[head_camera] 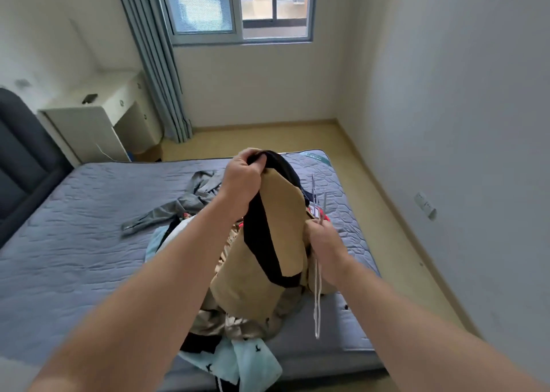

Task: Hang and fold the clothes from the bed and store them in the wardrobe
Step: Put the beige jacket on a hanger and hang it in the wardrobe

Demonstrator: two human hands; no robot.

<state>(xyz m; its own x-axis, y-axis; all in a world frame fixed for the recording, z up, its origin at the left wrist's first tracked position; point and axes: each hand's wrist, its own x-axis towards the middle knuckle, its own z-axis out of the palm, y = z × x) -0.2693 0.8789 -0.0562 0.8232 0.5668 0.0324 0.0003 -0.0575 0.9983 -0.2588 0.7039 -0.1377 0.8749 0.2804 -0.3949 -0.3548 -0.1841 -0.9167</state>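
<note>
L grip (242, 183) clenched on tan top (268, 257); R grip (326, 242) clutching hanger (317, 299); clothes pile (235, 359) at bed (74, 242) near edge

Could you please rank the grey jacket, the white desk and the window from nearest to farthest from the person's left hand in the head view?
From the left hand, gripping the tan garment:
1. Grey jacket, on the bed just left of it.
2. White desk, beyond the bed, at left.
3. Window, at the far end, high up.

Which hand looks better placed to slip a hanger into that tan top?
The right hand: it grips the white hangers beside the tan top, while the left hand holds its black edge up.
</note>
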